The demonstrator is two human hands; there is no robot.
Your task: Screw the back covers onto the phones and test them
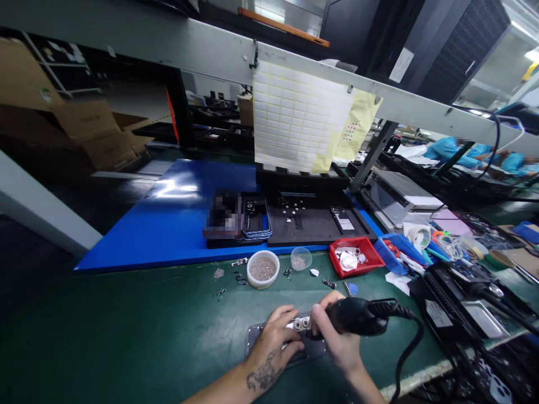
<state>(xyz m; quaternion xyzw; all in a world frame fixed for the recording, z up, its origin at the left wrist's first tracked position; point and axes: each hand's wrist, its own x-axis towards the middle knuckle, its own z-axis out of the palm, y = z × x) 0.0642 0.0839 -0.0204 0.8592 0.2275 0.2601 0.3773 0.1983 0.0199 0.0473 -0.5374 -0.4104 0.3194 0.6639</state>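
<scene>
My right hand (337, 339) is closed around a black electric screwdriver (357, 317), whose coiled cord runs off to the right. The driver's tip is hidden behind my fingers, at the upper edge of a dark phone housing (314, 349) lying flat on the bench. Two round camera rings (301, 324) show on a pale strip of that housing, between my hands. My left hand (275, 339) holds the housing down, fingers bent over its left half and thumb across its middle.
Beyond my hands stand a white bowl of tiny screws (263, 270), a clear cup (301, 259) and a red bin (356, 256). Loose small parts lie around them on the green bench (168, 331). Farther back are a black tray (311, 230) and a blue sheet (147, 224). A shelf beam (202, 47) crosses overhead.
</scene>
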